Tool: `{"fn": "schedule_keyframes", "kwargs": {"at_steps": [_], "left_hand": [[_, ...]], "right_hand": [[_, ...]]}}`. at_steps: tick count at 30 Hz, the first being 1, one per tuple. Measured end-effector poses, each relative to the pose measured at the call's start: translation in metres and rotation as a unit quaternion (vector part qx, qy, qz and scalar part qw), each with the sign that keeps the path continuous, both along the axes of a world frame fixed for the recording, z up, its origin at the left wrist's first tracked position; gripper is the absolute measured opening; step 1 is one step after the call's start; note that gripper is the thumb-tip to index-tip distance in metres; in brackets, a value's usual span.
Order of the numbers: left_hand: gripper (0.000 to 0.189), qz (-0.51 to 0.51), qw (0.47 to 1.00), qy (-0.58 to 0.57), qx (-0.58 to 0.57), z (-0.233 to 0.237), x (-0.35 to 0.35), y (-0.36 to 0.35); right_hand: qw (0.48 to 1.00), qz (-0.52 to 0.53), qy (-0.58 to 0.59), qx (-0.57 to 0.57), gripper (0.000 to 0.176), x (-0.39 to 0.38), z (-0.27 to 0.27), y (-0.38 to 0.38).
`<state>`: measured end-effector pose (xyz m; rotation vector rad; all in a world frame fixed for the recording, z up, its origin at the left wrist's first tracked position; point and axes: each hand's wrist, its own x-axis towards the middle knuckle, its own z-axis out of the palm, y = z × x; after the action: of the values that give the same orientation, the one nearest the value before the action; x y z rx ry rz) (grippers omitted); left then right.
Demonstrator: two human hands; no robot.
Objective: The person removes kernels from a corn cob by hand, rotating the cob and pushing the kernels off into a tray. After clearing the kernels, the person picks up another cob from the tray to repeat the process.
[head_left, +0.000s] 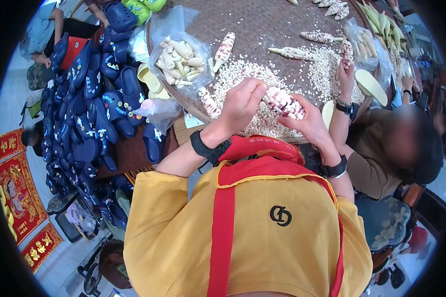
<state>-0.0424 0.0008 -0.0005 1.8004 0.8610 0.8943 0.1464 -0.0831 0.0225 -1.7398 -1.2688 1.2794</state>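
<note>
A corn cob (285, 103) with white and dark-purple kernels is between my hands, above a pile of loose kernels (243, 74) on a large round woven tray (262, 29). My right hand (309, 118) wraps around its lower right end. My left hand (244, 101) is closed, fingers and thumb pressed against the cob's upper left end. Close by my left hand lies another speckled cob (209, 103), and a further one (224, 51) sits higher up. A clear plastic bag (183, 59) of stripped pale cobs stands left of the pile.
At the right, a co-worker's hand (346, 74) holds a speckled cob upright beside a second kernel pile (324, 74). More cobs (322, 37) lie farther back. Many dark-blue clogs (86, 119) are heaped at the left. A pale-yellow slipper (370, 87) rests at the tray's right rim.
</note>
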Motion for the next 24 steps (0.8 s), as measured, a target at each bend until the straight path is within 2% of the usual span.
{"fn": "schedule_keyframes", "kwargs": {"at_steps": [4, 9, 10, 12, 15, 24], "left_hand": [[0.011, -0.008, 1.000, -0.002, 0.020, 0.006, 0.002, -0.003], [0.011, -0.001, 1.000, 0.001, -0.008, 0.003, -0.003, -0.002], [0.011, 0.000, 1.000, 0.000, -0.008, 0.002, -0.004, -0.002], [0.014, -0.004, 0.992, -0.004, -0.123, 0.000, -0.007, 0.000], [0.016, -0.010, 0.987, -0.009, -0.163, -0.002, -0.009, 0.003], [0.018, -0.059, 0.979, -0.091, -0.174, 0.002, -0.005, 0.000]], "right_hand": [[1.000, -0.006, -0.001, 0.007, 0.060, 0.004, -0.006, -0.002], [1.000, 0.000, -0.007, -0.001, 0.061, 0.006, -0.013, -0.002], [1.000, -0.013, 0.023, -0.006, 0.060, 0.007, -0.014, -0.002], [0.998, -0.024, 0.054, -0.013, 0.060, 0.008, -0.014, -0.002], [0.998, -0.027, 0.062, 0.001, 0.060, 0.010, -0.011, 0.000], [0.970, -0.026, 0.230, -0.078, 0.059, 0.013, -0.025, -0.007]]}}
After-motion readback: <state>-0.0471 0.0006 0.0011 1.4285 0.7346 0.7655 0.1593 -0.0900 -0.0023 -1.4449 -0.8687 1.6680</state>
